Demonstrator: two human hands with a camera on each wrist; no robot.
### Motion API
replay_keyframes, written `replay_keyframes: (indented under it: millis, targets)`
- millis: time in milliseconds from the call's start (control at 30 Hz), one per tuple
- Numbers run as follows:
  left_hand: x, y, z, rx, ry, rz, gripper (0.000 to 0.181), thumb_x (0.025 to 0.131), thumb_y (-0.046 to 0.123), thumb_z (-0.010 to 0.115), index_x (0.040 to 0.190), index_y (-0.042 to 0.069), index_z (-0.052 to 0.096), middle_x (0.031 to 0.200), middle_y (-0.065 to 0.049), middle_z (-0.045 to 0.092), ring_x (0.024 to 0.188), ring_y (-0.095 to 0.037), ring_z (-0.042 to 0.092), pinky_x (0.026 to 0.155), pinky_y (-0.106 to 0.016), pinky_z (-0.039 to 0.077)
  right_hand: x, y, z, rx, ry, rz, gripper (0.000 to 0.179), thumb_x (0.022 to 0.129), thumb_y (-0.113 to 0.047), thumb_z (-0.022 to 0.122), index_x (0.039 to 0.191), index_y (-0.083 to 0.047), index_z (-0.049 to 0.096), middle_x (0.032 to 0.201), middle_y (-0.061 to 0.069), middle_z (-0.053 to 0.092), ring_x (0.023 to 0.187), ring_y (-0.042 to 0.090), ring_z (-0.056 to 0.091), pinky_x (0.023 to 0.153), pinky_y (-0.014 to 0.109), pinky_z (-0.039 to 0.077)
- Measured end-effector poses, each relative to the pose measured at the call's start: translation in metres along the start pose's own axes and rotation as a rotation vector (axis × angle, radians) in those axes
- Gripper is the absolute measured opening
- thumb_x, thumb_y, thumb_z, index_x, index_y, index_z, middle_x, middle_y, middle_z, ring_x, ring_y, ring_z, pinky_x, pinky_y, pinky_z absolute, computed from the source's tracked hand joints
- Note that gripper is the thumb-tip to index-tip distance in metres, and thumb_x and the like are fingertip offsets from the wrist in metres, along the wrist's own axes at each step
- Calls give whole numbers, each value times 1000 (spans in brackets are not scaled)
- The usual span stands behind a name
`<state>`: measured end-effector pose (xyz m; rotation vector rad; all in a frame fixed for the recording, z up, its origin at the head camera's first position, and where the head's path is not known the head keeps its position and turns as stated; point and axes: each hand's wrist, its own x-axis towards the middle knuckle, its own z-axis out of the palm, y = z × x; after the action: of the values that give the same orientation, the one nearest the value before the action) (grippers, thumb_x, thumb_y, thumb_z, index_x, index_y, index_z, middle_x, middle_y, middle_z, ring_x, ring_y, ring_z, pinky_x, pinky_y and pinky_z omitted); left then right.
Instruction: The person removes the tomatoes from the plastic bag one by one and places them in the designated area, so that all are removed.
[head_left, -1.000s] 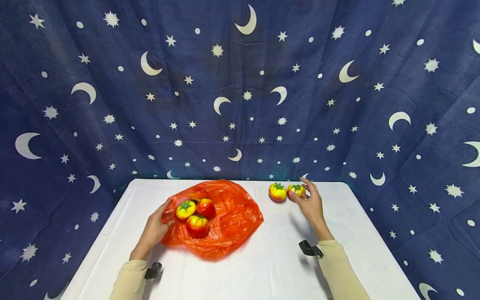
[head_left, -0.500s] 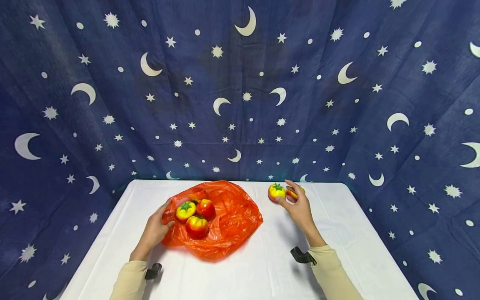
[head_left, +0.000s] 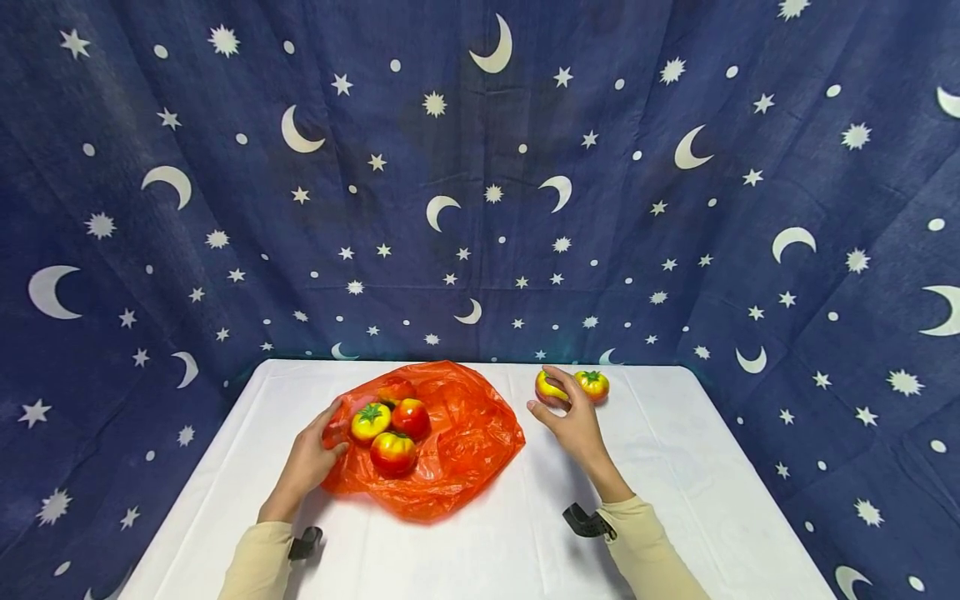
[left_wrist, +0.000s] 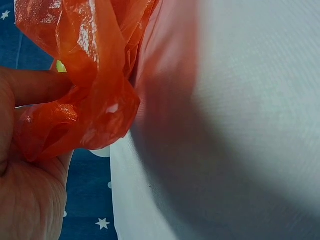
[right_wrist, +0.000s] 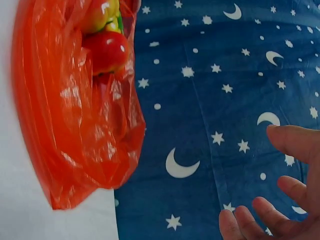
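A red-orange plastic bag (head_left: 472, 442) lies spread at the left of the table with several red and yellow tomatoes (head_left: 393, 454) in it. My left hand (head_left: 311, 454) holds the bag's left edge; in the left wrist view the thumb and fingers pinch the crumpled plastic (left_wrist: 100, 110). At the back right, my right hand (head_left: 573, 425) is just in front of another tomato (head_left: 550, 389) and partly covers it. Its fingers are spread and relaxed, with nothing between them in the right wrist view. A second tomato (head_left: 592, 385) sits to the right of that one.
A white cloth covers the table (head_left: 480, 558). Behind and on both sides hangs a dark blue curtain (head_left: 495, 225) with moons and stars. A black strap device sits on each wrist (head_left: 588, 522).
My right hand has moved left, from the right tomato to the front of the left one, leaving the right tomato in place. The left hand stays at the bag's edge.
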<state>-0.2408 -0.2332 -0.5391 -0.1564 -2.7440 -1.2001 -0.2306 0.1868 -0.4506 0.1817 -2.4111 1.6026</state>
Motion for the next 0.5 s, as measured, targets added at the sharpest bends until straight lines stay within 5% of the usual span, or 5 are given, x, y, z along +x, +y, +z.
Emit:
replay_keyframes:
  millis: [200, 500]
  targets:
    - [0, 2, 1, 3, 18, 7, 82, 81, -7, 69, 153, 8, 33, 150, -29, 40, 137, -50, 39, 113, -61, 32, -2, 8, 16, 72, -11, -92, 61, 81, -6, 78, 136, -9, 54, 137, 16, 56, 126, 35, 57, 104, 47, 49]
    - [0, 4, -2, 11, -22, -34, 84, 83, -6, 68, 155, 11, 28, 154, -27, 35, 141, -49, 34, 116, -61, 29, -17, -31, 32, 95, -126, -104, 59, 82, -1, 74, 137, 0, 52, 140, 23, 53, 128, 42, 53, 103, 57, 48]
